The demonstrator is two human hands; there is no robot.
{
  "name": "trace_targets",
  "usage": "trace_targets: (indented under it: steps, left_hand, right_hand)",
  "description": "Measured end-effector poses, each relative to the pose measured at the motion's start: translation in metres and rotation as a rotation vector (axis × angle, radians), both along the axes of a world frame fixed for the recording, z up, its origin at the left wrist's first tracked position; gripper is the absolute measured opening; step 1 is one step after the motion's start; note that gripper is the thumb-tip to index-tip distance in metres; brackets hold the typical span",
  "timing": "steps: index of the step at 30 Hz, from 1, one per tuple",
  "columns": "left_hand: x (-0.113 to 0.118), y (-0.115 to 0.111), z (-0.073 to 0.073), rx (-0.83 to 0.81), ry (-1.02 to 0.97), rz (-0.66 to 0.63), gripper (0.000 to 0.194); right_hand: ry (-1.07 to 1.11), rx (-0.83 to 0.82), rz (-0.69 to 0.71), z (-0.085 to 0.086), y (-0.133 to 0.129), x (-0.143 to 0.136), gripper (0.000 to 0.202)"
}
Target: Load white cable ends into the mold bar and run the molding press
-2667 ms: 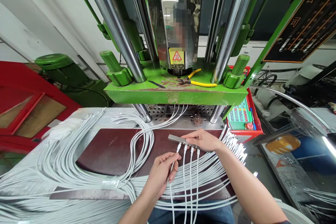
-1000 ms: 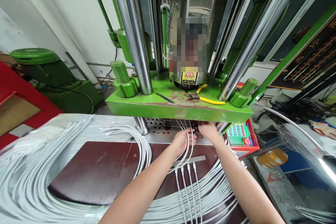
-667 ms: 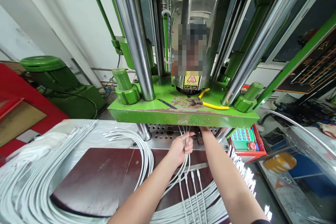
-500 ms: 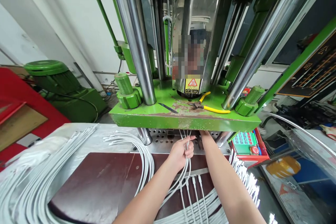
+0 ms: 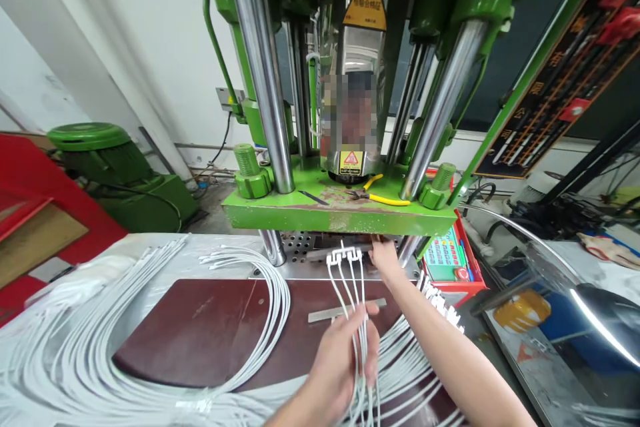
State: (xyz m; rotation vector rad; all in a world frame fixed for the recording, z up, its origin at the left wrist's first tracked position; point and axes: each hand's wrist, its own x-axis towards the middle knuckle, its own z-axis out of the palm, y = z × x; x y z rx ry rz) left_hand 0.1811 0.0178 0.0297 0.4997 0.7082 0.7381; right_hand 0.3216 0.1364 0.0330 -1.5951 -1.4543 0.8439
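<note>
Several white cables run through my left hand [image 5: 350,353], whose fingers are closed around them above the brown board [image 5: 200,327]. Their upper ends are joined by a white moulded piece [image 5: 344,255] that stands in front of the machine's lower opening. My right hand [image 5: 384,255] reaches under the green press plate [image 5: 340,219], by a dark metal piece; its fingertips are mostly hidden. A flat metal strip [image 5: 325,313] lies on the board behind my left hand.
Yellow-handled pliers [image 5: 387,200] and a dark strip [image 5: 313,198] lie on the green plate. White cable bundles [image 5: 65,347] curve along the left. A red control box [image 5: 453,257] stands at right, near steel columns [image 5: 265,87].
My left hand has drawn the cables back towards me, and their white joined ends now show outside the press. My right hand has come partly out. The view has shifted.
</note>
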Motion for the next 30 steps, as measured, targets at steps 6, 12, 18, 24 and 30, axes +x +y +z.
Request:
trace_targets:
  steps: [6,12,18,24,30]
  left_hand:
    - [-0.018,-0.031,-0.016,-0.006,0.185,0.161,0.054]
    - [-0.033,-0.012,0.013,0.086,0.27,0.504,0.04]
    - [-0.031,-0.013,0.021,0.249,0.302,0.486,0.035]
    - [-0.029,-0.011,0.017,0.313,0.303,0.451,0.033]
    - [-0.03,-0.012,0.016,0.376,0.321,0.395,0.031]
  right_hand:
    - [0.405,-0.087,-0.225,-0.012,-0.1,-0.005,0.062]
    - [0.343,-0.024,-0.114,0.008,-0.151,-0.003,0.055]
    - [-0.372,0.43,0.159,0.049,-0.182,0.008,0.04]
    - [-0.723,0.362,0.26,0.052,-0.188,-0.002,0.049]
    - [-0.814,0.419,0.191,0.039,-0.186,-0.005,0.05]
